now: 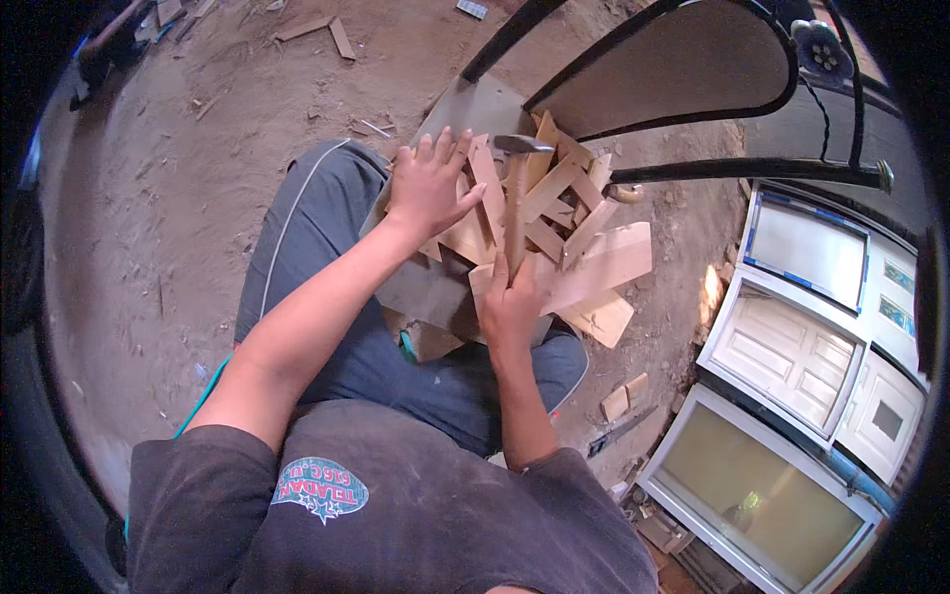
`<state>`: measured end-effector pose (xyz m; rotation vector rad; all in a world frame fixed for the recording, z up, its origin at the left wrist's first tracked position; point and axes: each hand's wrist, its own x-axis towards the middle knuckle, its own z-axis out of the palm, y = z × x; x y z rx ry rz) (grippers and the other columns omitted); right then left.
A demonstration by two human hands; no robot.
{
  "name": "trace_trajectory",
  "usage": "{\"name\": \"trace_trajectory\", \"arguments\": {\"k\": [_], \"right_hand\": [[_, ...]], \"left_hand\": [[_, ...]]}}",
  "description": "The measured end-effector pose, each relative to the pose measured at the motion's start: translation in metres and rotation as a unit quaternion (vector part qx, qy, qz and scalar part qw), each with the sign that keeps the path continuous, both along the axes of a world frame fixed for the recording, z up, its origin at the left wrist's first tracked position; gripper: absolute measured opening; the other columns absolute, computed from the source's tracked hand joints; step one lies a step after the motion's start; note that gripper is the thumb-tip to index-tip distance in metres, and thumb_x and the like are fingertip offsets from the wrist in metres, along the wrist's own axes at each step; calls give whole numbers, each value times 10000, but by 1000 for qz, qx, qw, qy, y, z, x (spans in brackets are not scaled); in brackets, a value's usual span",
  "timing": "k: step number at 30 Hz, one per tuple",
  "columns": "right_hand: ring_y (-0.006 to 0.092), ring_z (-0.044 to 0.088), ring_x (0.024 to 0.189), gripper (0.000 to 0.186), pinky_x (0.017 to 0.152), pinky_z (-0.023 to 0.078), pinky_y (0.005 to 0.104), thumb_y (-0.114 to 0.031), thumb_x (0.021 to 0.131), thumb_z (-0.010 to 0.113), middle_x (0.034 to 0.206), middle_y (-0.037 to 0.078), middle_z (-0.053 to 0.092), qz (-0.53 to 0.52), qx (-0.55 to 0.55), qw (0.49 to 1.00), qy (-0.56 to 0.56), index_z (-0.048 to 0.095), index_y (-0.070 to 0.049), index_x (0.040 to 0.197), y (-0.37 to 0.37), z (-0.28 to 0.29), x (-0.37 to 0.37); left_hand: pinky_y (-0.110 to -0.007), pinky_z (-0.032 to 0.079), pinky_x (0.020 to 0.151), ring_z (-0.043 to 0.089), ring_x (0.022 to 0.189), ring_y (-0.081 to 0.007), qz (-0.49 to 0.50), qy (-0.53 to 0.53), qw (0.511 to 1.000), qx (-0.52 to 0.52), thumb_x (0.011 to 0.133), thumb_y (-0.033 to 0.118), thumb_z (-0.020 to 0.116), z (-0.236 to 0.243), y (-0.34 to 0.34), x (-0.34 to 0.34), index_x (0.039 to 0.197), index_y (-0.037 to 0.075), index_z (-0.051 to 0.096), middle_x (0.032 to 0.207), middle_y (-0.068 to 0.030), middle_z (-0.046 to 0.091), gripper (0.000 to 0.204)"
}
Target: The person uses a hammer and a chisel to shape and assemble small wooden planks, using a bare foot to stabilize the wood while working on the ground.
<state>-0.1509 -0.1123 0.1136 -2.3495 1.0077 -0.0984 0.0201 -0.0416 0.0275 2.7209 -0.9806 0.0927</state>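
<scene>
My right hand [513,302] is wrapped round the wooden handle of a hammer [515,213], whose metal head points away from me over a heap of wood. To its left, my left hand [430,183] is spread, palm down, over the near-left side of the heap beside a narrow wooden strip [487,188]. Whether its palm presses on anything is hidden. The loose wooden pieces [584,188] lie crisscrossed on a grey flat surface [411,292] between my legs. A wider pale board [609,262] sticks out on the right.
A black metal frame with a grey panel [683,69] rises beyond the heap. White panelled doors [787,346] and a framed pane [762,485] stand at the right. Wood scraps [341,38] are scattered on the dirt floor [178,257]. Small wood blocks [623,396] lie near my right knee.
</scene>
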Motion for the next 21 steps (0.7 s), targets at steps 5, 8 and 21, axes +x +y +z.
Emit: {"name": "trace_trajectory", "arguments": {"k": [5, 8, 21], "right_hand": [[541, 669, 860, 355, 708, 493, 624, -367, 1087, 533, 920, 316, 696, 17, -28, 998, 61, 544, -14, 1114, -2, -21, 0], [543, 670, 882, 357, 723, 493, 627, -365, 1087, 530, 933, 326, 694, 2, 12, 998, 64, 536, -12, 1138, -2, -1, 9], [472, 598, 714, 333, 678, 461, 544, -330, 1061, 617, 752, 231, 620, -31, -39, 998, -36, 599, -2, 1005, -9, -8, -30]], "left_hand": [[-514, 422, 1025, 505, 1376, -324, 5, 8, 1000, -8, 950, 689, 526, -5, 0, 3, 1609, 138, 430, 1569, -139, 527, 865], [-514, 424, 1022, 513, 1362, -321, 3, 8, 1000, 13, 951, 686, 523, 1, 2, 2, 1607, 131, 432, 1565, -138, 530, 864], [-542, 426, 1035, 514, 1368, -321, -8, 24, 1000, -5, 967, 648, 558, 0, 7, -1, 1617, 143, 407, 1561, -113, 529, 837]]}}
